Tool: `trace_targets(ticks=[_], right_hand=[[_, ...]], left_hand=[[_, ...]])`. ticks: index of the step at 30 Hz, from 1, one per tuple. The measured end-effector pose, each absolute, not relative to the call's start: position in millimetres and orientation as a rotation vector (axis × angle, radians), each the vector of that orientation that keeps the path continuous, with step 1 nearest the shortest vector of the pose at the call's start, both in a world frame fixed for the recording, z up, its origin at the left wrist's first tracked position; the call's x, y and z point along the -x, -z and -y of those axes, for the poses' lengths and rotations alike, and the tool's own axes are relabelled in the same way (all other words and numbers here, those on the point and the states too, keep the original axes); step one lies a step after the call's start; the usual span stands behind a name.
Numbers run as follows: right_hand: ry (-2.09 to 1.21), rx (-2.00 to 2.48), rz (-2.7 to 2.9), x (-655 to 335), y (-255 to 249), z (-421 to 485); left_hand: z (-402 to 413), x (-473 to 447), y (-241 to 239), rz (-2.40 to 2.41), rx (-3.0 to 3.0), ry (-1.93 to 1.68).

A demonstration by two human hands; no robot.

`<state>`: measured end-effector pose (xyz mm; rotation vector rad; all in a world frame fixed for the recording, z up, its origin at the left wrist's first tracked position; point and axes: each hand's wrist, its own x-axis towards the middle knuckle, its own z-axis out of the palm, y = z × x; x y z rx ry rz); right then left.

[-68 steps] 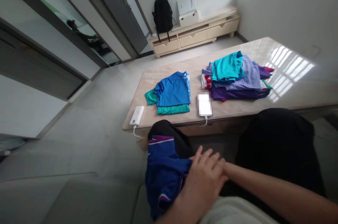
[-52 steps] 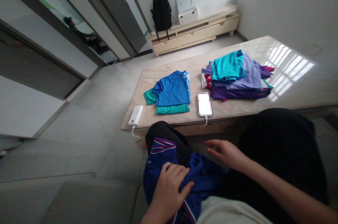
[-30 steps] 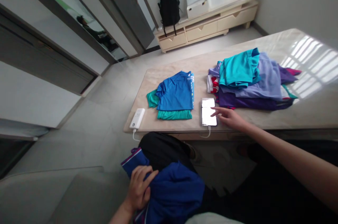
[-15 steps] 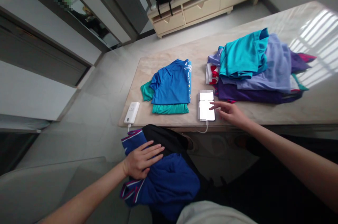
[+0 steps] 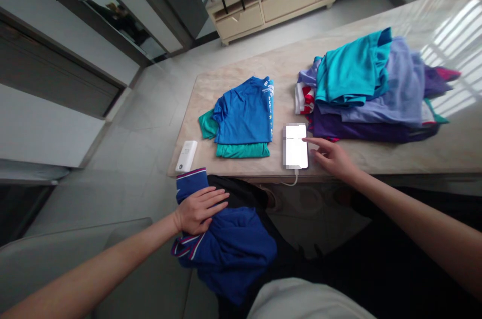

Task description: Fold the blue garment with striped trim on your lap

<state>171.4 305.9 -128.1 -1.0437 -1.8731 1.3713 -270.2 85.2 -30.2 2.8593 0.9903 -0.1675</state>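
Observation:
Across my lap lies a dark blue garment (image 5: 241, 244) with striped red-and-white trim. My left hand (image 5: 199, 208) rests flat on it, fingers stretched out. At the table's near edge lies a phone (image 5: 295, 147) with a bright white screen and a white cable plugged into its lower end. My right hand (image 5: 331, 158) is beside the phone, its index finger stretched over the screen's right edge; whether the fingertip touches the glass I cannot tell. The other right fingers are loosely bent and hold nothing.
On the marble-look table (image 5: 233, 70), a folded blue shirt (image 5: 244, 113) lies over a green cloth (image 5: 244, 151). A white power bank (image 5: 186, 155) is at the left corner. Several garments are stacked at the right, a teal one (image 5: 354, 68) on top. Behind stands a low cabinet (image 5: 289, 5).
The right index finger has shifted slightly up and right on the phone, toward the screen's edge. My left hand stays on the blue garment, whose trimmed end sits slightly higher. The view has shifted a little.

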Motion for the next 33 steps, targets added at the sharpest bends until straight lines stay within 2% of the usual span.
trace_targets(ticks=[6, 33], right_hand=[[-1.456, 1.014, 1.821, -170.5, 130.3, -303.5], [-1.418, 1.007, 1.922, -172.1, 127.9, -303.0]], left_hand=[[-85.8, 269.2, 29.7, -0.999, -2.844, 0.159], [-84.2, 269.0, 29.9, -1.032, -2.843, 0.162]])
